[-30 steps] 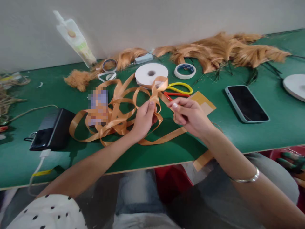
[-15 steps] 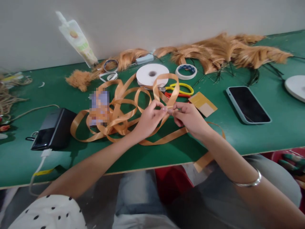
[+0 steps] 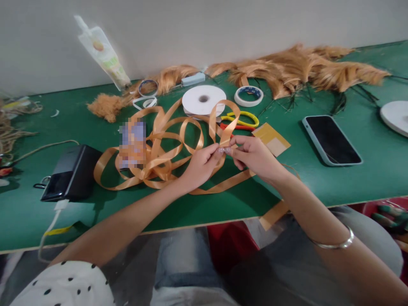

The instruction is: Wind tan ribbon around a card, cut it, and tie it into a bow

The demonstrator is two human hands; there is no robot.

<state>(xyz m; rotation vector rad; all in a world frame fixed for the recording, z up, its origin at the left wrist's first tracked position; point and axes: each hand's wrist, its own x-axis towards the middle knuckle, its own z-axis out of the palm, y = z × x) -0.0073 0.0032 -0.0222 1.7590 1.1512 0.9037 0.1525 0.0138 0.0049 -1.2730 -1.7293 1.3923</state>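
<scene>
A long orange satin ribbon (image 3: 153, 157) lies in loose loops on the green table (image 3: 318, 178). One upright loop of it rises between my hands. My left hand (image 3: 199, 163) pinches the base of that loop with thumb and fingertips. My right hand (image 3: 255, 157) pinches the same spot from the right, fingertips touching those of the left. A tail of the ribbon runs under my right wrist and hangs over the table's front edge.
Behind the hands lie a white ribbon spool (image 3: 204, 99), a tape roll (image 3: 248, 95), yellow and red scissors (image 3: 240, 120) and a tan card (image 3: 270, 139). A phone (image 3: 331, 139) lies right, a black power bank (image 3: 72, 172) left. Orange hair-like fibres (image 3: 302, 68) line the wall.
My hands came together at the ribbon. The flat fold held by the left hand a second ago is now an upright loop pinched at its base by both hands.
</scene>
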